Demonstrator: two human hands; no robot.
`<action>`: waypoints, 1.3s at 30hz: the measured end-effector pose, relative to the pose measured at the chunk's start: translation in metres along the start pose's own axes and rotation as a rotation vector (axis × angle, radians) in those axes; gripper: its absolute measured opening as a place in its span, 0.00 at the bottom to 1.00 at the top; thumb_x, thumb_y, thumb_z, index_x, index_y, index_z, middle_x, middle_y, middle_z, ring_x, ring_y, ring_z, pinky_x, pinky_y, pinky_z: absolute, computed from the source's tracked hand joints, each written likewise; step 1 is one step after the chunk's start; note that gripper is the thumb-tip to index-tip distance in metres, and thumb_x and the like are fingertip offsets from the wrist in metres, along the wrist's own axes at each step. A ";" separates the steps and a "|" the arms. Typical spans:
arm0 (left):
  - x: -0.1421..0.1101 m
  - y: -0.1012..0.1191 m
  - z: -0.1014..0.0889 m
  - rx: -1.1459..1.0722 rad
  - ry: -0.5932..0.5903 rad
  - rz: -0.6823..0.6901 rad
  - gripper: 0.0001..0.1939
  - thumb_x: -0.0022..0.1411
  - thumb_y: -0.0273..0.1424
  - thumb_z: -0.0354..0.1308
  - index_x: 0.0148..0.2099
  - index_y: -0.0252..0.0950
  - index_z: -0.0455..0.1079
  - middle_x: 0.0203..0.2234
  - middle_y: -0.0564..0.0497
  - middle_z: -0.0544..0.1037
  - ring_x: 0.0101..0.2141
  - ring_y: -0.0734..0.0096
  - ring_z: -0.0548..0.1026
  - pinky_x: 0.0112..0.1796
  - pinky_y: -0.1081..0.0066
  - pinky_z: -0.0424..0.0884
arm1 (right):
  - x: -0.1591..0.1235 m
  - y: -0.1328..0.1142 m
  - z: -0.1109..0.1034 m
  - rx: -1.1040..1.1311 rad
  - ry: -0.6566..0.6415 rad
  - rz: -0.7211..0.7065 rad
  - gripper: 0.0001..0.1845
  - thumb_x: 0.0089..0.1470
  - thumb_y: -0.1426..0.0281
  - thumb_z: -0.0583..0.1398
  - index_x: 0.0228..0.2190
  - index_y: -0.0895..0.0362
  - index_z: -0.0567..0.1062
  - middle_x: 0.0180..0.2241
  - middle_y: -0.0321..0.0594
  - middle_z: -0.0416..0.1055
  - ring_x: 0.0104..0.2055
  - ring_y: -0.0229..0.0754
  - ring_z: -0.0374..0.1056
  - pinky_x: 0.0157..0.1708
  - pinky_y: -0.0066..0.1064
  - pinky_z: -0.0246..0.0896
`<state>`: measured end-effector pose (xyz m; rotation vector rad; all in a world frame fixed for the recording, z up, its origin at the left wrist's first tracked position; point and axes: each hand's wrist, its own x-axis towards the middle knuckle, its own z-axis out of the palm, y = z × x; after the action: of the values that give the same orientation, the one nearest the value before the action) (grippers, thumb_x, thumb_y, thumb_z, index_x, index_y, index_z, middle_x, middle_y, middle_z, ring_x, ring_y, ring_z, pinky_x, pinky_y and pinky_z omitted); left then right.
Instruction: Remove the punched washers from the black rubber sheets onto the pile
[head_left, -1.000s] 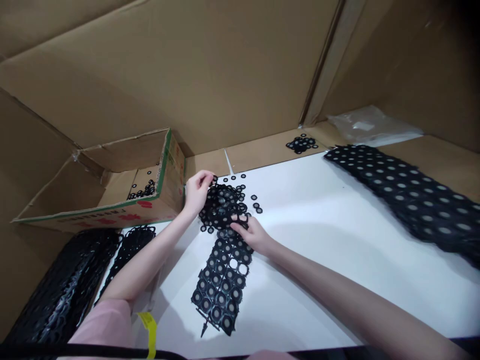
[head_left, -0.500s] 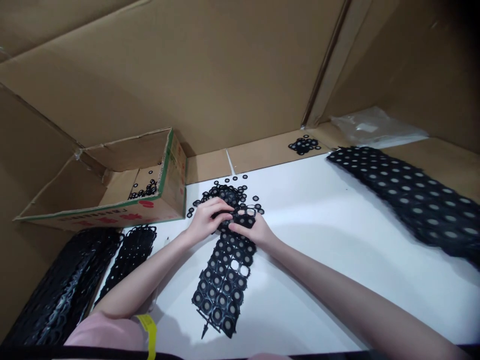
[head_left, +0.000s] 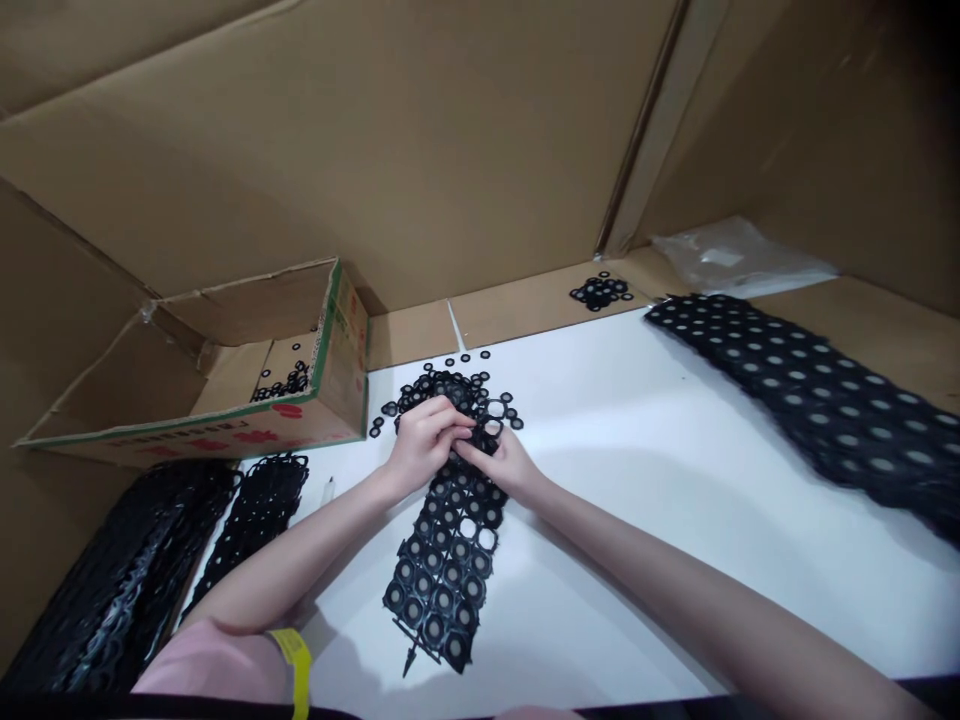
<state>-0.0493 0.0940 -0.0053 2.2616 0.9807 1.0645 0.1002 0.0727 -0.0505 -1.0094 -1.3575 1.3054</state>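
Observation:
My left hand (head_left: 424, 447) and my right hand (head_left: 511, 464) meet above a heap of small black rings (head_left: 448, 384) on the white table. In my right hand is a small black lattice piece (head_left: 495, 410) with open holes. The left thumb and forefinger are pinched together against that piece; whatever is between them is too small to make out. Below the hands lies a black lattice sheet (head_left: 435, 580), most of its round cells holding rings with pale centres. Two of its cells show plain white.
An open cardboard box (head_left: 349, 350) with some rings inside stands at left. Stacked black lattice sheets (head_left: 127, 580) and a narrower stack (head_left: 259, 510) lie below it. A long sheet stack (head_left: 810, 385), a clear plastic bag (head_left: 739, 255) and a small ring pile (head_left: 600, 291) are at right.
My left hand has come from the far side of the ring heap down and right to my right hand, its fingers now pinched. The lattice piece in my right hand shows more clearly.

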 end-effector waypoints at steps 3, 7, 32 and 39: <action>0.001 0.002 0.003 -0.023 0.032 -0.081 0.09 0.61 0.23 0.56 0.32 0.35 0.75 0.25 0.51 0.73 0.29 0.71 0.71 0.31 0.72 0.67 | 0.001 0.004 0.001 -0.011 0.019 0.016 0.14 0.47 0.57 0.64 0.24 0.55 0.72 0.25 0.38 0.74 0.31 0.44 0.70 0.32 0.36 0.67; 0.007 0.002 0.005 -0.091 0.065 -0.218 0.09 0.58 0.22 0.56 0.28 0.34 0.74 0.25 0.52 0.74 0.27 0.72 0.71 0.29 0.73 0.66 | 0.000 0.009 0.001 -0.032 0.022 0.051 0.18 0.47 0.57 0.65 0.17 0.55 0.68 0.18 0.36 0.69 0.23 0.41 0.65 0.24 0.34 0.63; 0.009 -0.021 -0.035 0.033 0.202 -0.164 0.10 0.62 0.33 0.58 0.45 0.37 0.76 0.41 0.45 0.77 0.43 0.63 0.74 0.45 0.64 0.69 | -0.002 -0.007 -0.005 0.186 -0.046 0.123 0.19 0.46 0.56 0.67 0.34 0.57 0.81 0.34 0.46 0.81 0.42 0.52 0.76 0.46 0.46 0.70; -0.008 -0.008 -0.021 0.219 -0.056 0.296 0.10 0.65 0.31 0.57 0.47 0.35 0.74 0.36 0.44 0.76 0.36 0.67 0.74 0.37 0.68 0.72 | -0.002 -0.004 -0.006 0.196 -0.010 0.091 0.16 0.47 0.56 0.67 0.32 0.56 0.80 0.36 0.42 0.80 0.41 0.49 0.74 0.46 0.43 0.68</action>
<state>-0.0726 0.0955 -0.0017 2.6641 0.7883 1.0465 0.1064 0.0717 -0.0468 -0.9394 -1.1769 1.4818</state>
